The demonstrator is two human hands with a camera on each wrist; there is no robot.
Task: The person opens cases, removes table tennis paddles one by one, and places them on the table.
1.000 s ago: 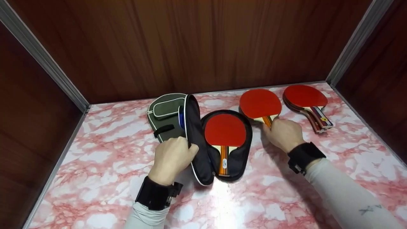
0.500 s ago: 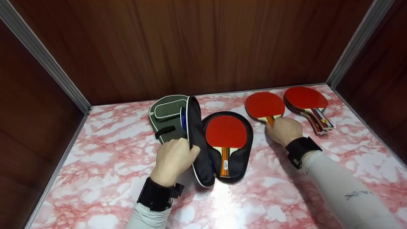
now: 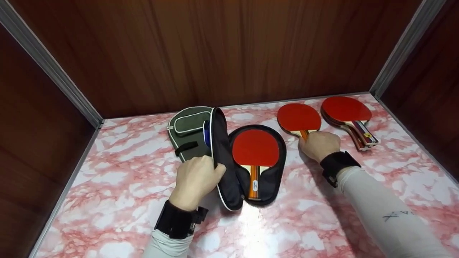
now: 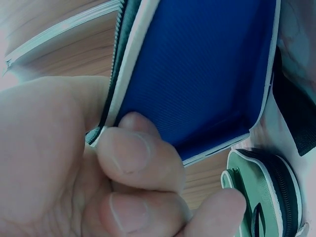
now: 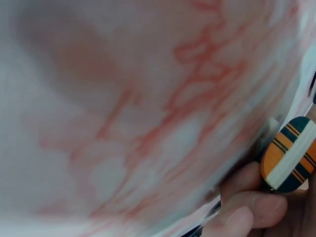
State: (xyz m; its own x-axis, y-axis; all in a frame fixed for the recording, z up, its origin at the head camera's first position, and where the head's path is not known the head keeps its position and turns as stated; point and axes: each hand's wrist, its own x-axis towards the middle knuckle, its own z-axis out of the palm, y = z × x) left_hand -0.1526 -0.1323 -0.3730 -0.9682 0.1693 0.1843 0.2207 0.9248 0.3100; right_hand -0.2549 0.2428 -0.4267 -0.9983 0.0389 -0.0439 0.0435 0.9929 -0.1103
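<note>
In the head view my left hand (image 3: pixel 196 181) pinches the edge of the raised flap (image 3: pixel 224 161) of a zippered table tennis bat case, black inside. The left wrist view shows the flap's blue outer side (image 4: pixel 197 74) with white piping, thumb and fingers at its edge. A red-faced bat (image 3: pixel 255 147) lies in the case's black-lined lower half (image 3: pixel 272 186), handle toward me. To the right, my right hand (image 3: pixel 320 146) grips the handle of another red bat (image 3: pixel 298 117), blade pointing away. Its striped handle end (image 5: pixel 290 155) pokes out of the fingers in the right wrist view.
A dark green bat case (image 3: pixel 190 123) with white piping and a black strap lies behind my left hand. At the far right is a pile of red bats (image 3: pixel 346 108), handles toward me. Brown wood-grain walls (image 3: pixel 229 53) enclose the marbled table (image 3: pixel 118 200).
My right hand has shifted the held bat slightly right, toward the pile, and its blade sits lower. My left hand keeps hold of the flap, nearly still.
</note>
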